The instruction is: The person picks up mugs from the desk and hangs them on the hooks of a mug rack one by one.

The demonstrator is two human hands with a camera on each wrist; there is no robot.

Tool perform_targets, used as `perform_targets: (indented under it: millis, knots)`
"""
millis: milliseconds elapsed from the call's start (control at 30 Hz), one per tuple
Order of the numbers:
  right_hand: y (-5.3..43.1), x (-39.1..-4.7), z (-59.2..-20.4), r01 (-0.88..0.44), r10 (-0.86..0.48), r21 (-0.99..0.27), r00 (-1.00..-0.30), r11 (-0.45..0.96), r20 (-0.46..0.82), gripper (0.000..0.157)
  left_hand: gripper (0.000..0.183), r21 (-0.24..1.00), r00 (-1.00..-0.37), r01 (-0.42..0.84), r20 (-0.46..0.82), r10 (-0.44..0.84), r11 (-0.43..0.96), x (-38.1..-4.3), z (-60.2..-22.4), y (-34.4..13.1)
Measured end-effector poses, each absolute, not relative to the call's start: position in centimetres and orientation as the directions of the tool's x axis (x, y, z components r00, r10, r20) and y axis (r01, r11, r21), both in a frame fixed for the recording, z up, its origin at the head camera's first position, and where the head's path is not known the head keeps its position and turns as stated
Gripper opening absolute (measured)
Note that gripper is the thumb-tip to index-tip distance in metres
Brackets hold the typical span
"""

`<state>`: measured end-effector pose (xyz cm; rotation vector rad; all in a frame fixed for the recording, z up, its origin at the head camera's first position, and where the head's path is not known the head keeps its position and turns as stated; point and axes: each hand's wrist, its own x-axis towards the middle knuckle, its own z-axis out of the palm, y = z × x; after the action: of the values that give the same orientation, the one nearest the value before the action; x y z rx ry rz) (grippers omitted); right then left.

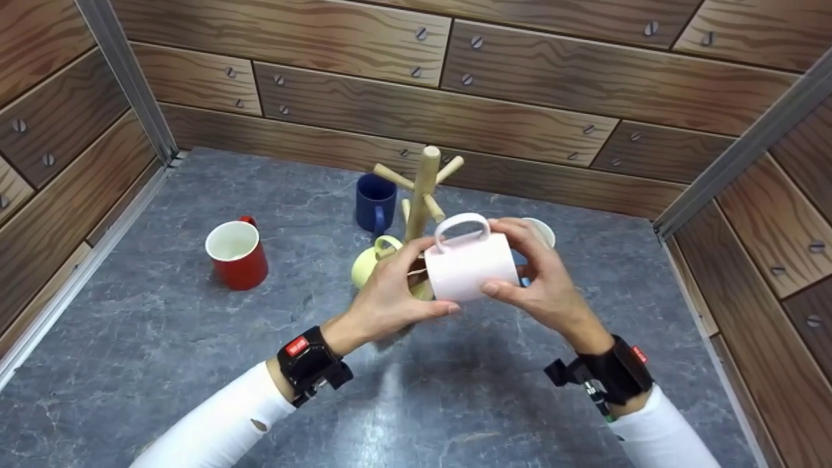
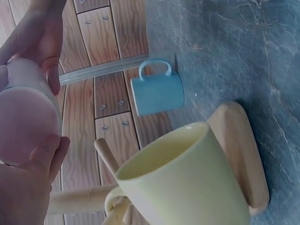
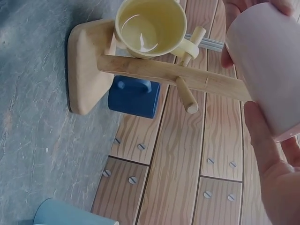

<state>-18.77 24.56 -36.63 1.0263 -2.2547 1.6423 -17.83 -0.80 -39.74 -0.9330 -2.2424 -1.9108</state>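
Observation:
Both hands hold a pale pink mug (image 1: 471,266), turned on its side with its handle on top, in front of the wooden mug tree (image 1: 429,170). My left hand (image 1: 383,292) grips the left end, thumb below and fingers behind. Around the right end curl the thumb and fingers of my right hand (image 1: 543,283). A yellow mug (image 2: 183,183) hangs by its handle from a low peg of the tree, partly hidden by the left hand in the head view. The upper pegs are bare.
To the left stands a red mug (image 1: 242,265), white inside. A dark blue mug (image 1: 376,203) is behind the tree. A light blue mug (image 2: 159,93) stands on the right, mostly behind the right hand in the head view. Wood-patterned walls (image 1: 520,97) enclose the grey tabletop (image 1: 292,195).

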Motion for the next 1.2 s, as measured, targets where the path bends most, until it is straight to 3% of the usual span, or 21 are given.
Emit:
perform_targets:
  millis: [500,700,933,1200]
  knots:
    - [23.0,-20.7,-35.9,-0.553,-0.453,-0.808,-0.785,0.203,0.423,0.078,0.082,0.857,-0.845,0.489,0.42,0.33,0.164,-18.7,-39.2,-2.2]
    - [22.7,-21.6,-35.9,-0.512,-0.459,-0.834,-0.804,0.207,0.379,0.074,0.083,0.769,-0.855,0.513,0.417,0.308,0.381,-19.2,-39.2,-2.7]
    - [22.2,-22.5,-35.9,-0.493,-0.463,-0.842,-0.811,0.217,0.356,0.071,0.083,0.697,-0.844,0.536,0.453,0.287,0.476,-19.6,-39.5,-2.9]
    - [21.9,-23.4,-36.4,-0.503,-0.496,-0.83,-0.799,0.241,0.339,0.071,0.076,0.5,-0.789,0.576,0.547,0.28,0.647,-20.0,-40.0,-3.0]
